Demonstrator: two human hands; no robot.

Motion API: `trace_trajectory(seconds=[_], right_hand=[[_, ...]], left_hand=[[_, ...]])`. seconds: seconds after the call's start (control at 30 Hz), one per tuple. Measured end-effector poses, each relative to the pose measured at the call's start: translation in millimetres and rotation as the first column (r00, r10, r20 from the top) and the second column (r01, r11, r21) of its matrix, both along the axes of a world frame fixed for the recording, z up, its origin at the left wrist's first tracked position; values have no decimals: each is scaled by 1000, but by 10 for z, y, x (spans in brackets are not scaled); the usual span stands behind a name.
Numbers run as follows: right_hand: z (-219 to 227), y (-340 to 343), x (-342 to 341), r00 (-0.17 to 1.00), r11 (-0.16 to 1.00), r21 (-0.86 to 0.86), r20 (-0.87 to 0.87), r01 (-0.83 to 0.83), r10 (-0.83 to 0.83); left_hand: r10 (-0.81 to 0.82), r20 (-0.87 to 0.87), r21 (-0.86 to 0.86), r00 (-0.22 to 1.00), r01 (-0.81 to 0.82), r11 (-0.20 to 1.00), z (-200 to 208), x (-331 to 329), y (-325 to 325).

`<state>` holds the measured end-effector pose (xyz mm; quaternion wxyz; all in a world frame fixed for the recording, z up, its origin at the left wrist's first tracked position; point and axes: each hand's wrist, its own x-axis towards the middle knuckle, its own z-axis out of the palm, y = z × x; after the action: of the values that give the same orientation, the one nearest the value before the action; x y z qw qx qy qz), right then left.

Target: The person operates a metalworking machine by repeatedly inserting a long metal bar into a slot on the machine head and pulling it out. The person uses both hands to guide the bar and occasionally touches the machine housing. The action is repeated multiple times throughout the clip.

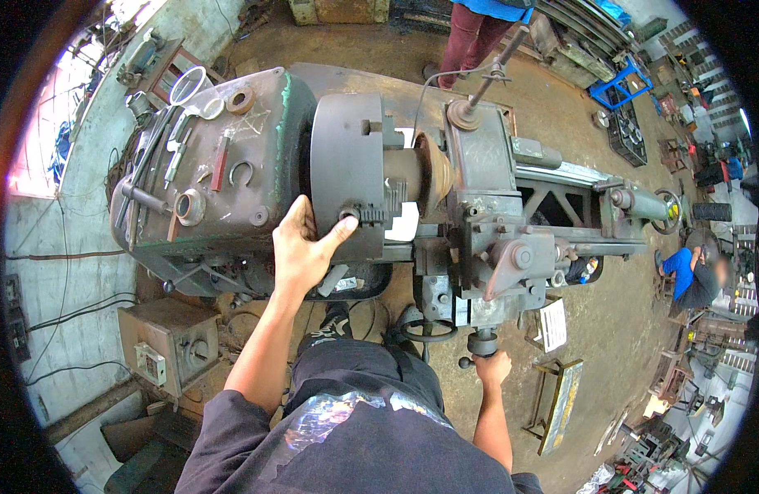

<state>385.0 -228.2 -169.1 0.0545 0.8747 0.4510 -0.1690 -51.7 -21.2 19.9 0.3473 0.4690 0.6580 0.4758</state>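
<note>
A lathe fills the middle of the view, with a large dark chuck (346, 156) beside its headstock. My left hand (301, 255) grips the chuck's near rim, its thumb stretched across the rim and its fingers bent at the headstock side. Beyond the chuck jaws (393, 198) sits a rusty, flared round workpiece (433, 171). Close by the workpiece stands the carriage (511, 255) with its slides. Lower right, my right hand (493, 368) is closed round the handle of a small crank (481, 344) on the carriage's near side; the handle is mostly hidden under my fingers.
Loose tools and rings, including a red bar (220, 165), lie on the headstock (256, 123). A larger handwheel (429, 331) projects near my legs. A metal stand (561, 407) is on the floor at right. One person (482, 25) stands behind the lathe; another (696, 267) sits far right.
</note>
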Motion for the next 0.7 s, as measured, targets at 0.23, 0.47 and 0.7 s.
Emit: trace_trajectory(seconds=[0.23,0.47,0.7], right_hand=[[-31,-12,9,1000,1000,-11,15,19,-19],[-43,-21,14,999,1000,-16,34,-10,11],[24,7,-18,999,998,-56,39,-7,9]], left_hand=[[-48,-197,-27,979,43,999,-77,67,-309],[-51,-391,-29,919,44,999,-184,71,-368],[-8,-431,10,902,14,1000,-670,73,-442]])
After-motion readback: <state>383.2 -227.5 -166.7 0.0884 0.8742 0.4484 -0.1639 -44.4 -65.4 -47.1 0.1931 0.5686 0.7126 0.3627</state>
